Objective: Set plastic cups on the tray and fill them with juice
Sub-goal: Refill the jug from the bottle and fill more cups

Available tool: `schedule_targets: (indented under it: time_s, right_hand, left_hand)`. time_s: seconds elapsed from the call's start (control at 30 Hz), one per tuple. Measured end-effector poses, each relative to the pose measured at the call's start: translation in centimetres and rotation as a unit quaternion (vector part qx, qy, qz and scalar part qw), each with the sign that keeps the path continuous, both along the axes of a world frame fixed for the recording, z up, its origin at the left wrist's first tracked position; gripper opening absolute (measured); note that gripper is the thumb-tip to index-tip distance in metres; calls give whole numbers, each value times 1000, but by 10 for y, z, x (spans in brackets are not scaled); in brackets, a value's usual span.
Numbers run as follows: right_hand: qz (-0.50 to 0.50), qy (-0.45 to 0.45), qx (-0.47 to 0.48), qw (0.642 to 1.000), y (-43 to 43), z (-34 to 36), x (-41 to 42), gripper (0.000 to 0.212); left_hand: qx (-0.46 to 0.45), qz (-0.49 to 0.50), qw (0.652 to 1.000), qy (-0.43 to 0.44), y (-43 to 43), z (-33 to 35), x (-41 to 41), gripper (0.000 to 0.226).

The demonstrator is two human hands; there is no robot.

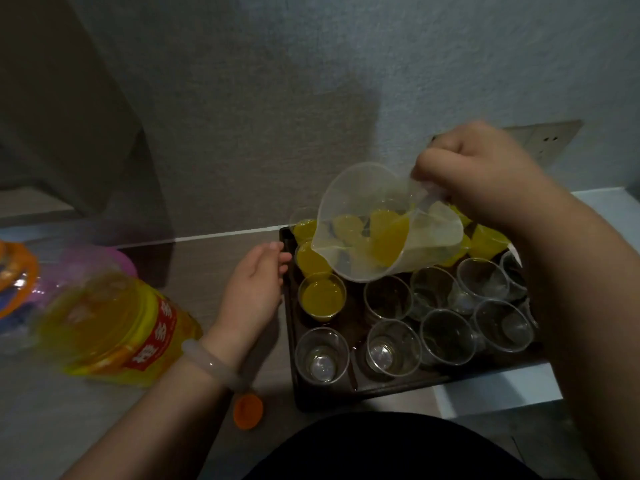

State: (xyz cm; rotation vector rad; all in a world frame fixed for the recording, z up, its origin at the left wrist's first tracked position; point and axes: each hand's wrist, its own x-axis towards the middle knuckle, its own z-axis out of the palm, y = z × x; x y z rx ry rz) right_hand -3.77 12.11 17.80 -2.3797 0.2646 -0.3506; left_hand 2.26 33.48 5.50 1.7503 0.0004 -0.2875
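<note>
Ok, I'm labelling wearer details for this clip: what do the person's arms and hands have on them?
Both forearms are bare, with no sleeves in view. The left wrist carries a smooth, pale, milky bangle just behind the left hand. The right hand and wrist show no watch or bracelet. Neither hand is gloved.
</note>
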Motion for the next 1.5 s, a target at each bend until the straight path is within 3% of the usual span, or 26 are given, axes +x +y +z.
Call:
schedule_targets:
  time_s: [0.17,0.23,0.3,0.37,0.47,0.67,0.83,1.33,1.5]
  right_hand:
    - [-71,-70,129,987,-7,-5,0,30]
    - [-105,-97,159,977,-10,-8,0,28]
    - [-136,-118,182,967,-11,-11,-2,27]
    - [-159,-140,216,953,-15,-13,-4,29]
    - [-197,-151,239,939,-24,-15,-8,32]
    - [-234,-170,306,907,-44,-16,-17,26]
    - [-241,-173,340,892,-49,-18,-16,25]
    - [-214,-149,257,931,-59,-27,-17,30]
    - [-222,-153,285,920,-56,-26,-17,26]
  left_hand:
    - [36,-61,991,-114,0,6,-2,12]
    - [86,-123,975,-165,0,7,-4,18]
    - [176,-206,931,-245,-1,8,-6,32]
    - [258,-296,857,-335,-6,10,-5,41]
    - [324,-395,779,-363,-19,11,-2,49]
    - [404,-494,683,-354,-52,18,0,66]
    - [436,-536,634,-348,-69,17,-1,75]
    - [455,-542,621,-337,-80,9,-3,77]
    - [457,-538,625,-333,-80,14,-3,76]
